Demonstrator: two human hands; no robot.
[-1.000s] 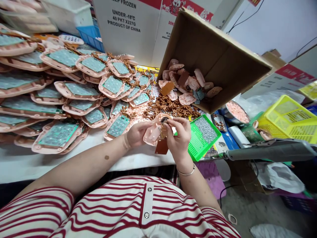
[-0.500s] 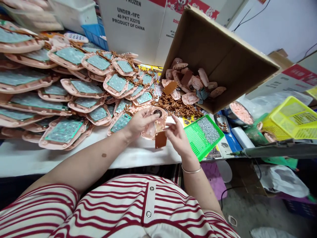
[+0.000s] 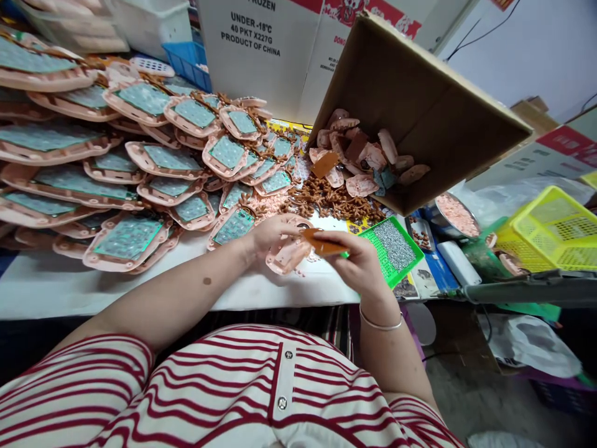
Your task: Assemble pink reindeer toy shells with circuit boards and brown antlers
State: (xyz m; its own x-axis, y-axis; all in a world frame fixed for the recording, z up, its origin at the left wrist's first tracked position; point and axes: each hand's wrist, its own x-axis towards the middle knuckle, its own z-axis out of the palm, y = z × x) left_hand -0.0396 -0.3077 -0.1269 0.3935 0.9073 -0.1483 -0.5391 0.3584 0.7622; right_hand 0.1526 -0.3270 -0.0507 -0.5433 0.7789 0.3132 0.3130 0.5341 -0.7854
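Note:
My left hand (image 3: 275, 235) is closed on a pink plastic shell (image 3: 288, 256), held tilted over the front of the white table. Between the fingers of my right hand (image 3: 357, 258) is a flat brown board (image 3: 329, 242), its left end right by the shell; whether the two touch I cannot tell. Beyond my hands lies a heap of small brown rubbery parts (image 3: 326, 198). Left of my left hand, a pink shell with a green-edged board (image 3: 233, 225) rests on the table.
Stacked pink shells with boards (image 3: 125, 242) fill the left side. A tilted cardboard box (image 3: 433, 112) holds loose pink shells. To the right are a green tray (image 3: 389, 249) of small metal pieces, a bowl of pink bits (image 3: 454, 214) and a yellow basket (image 3: 550, 230).
The brown board, which hung upright below the shell, is now raised and lies nearly flat in my right hand. That hand has moved right, and the shell has tilted.

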